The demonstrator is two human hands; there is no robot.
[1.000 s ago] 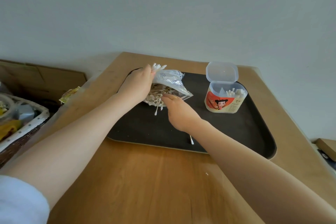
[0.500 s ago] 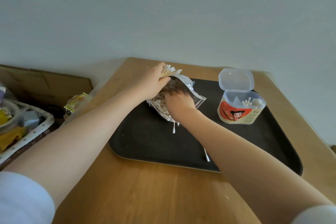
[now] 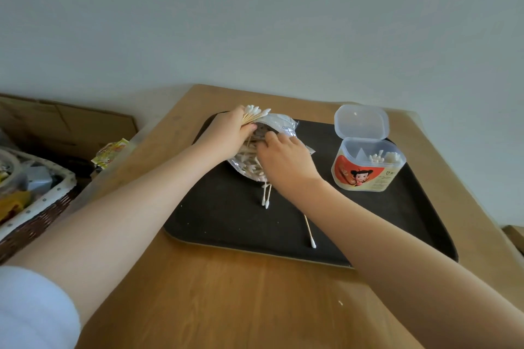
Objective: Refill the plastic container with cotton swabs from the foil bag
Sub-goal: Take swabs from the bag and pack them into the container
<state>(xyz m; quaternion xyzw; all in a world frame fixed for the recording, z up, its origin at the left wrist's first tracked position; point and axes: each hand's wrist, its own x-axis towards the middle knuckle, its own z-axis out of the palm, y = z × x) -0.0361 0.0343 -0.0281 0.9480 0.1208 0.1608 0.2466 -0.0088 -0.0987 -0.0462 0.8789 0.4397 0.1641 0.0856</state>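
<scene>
On the bench [image 3: 226,292], a stray swab [image 3: 309,231] is lying on the tray [image 3: 215,224]. My right hand [image 3: 286,161] is reaching, fingers curled, into the foil bag [image 3: 279,129]; my left hand [image 3: 226,136] is pinching a swab bundle [image 3: 253,113]. Next, I judge, comes carrying swabs to the open plastic container [image 3: 367,167] at right.

Plain pale grey-white wall [image 3: 255,17] across upper half, evenly lit by soft daylight, no hard shadows. Wooden table [image 3: 226,300] with warm brown grain, far edge close against wall, rounded far corners. Dark tray [image 3: 221,224] lying on tabletop. At left, beyond table edge, flat brown cardboard [image 3: 65,125] leaning near wall. Wicker basket [image 3: 37,210] with white studded rim at lower left, cluttered with assorted items. Yellow wrapper [image 3: 112,151] lying between basket and table.
</scene>
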